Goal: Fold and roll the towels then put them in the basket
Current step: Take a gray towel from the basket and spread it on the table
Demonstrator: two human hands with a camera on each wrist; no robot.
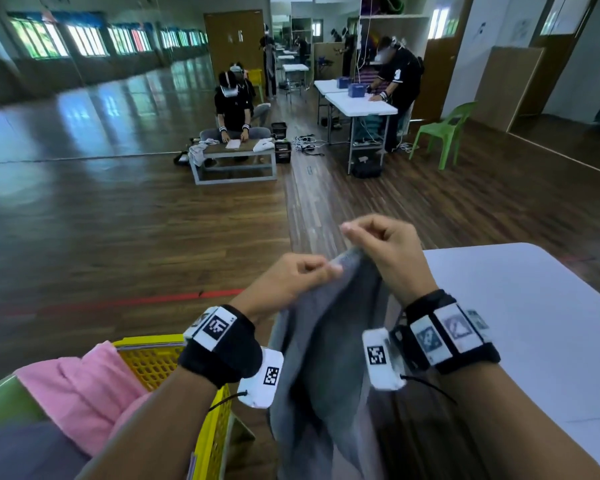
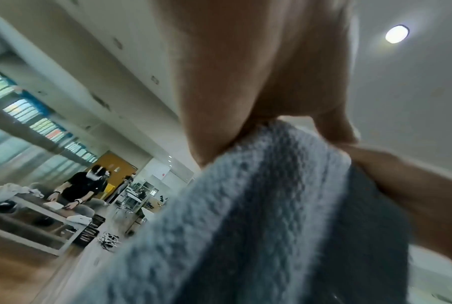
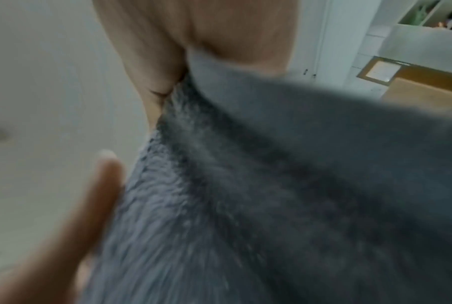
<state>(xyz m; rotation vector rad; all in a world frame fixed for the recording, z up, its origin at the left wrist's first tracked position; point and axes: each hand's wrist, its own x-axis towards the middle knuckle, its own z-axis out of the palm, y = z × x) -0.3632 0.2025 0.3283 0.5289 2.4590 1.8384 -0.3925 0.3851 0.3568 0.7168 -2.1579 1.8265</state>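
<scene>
A grey towel hangs in the air between my two hands, off the left edge of the white table. My left hand pinches its upper edge from the left. My right hand grips the same top edge a little higher, on the right. Close up, the grey towel runs under my left thumb and fingers. The right wrist view shows the grey towel held in my right hand's fingers. A yellow basket stands low at the left, with a pink towel lying in it.
The wooden floor stretches ahead of me. A person sits at a low table in the middle distance. Another person stands at a white folding table to the right, near a green chair.
</scene>
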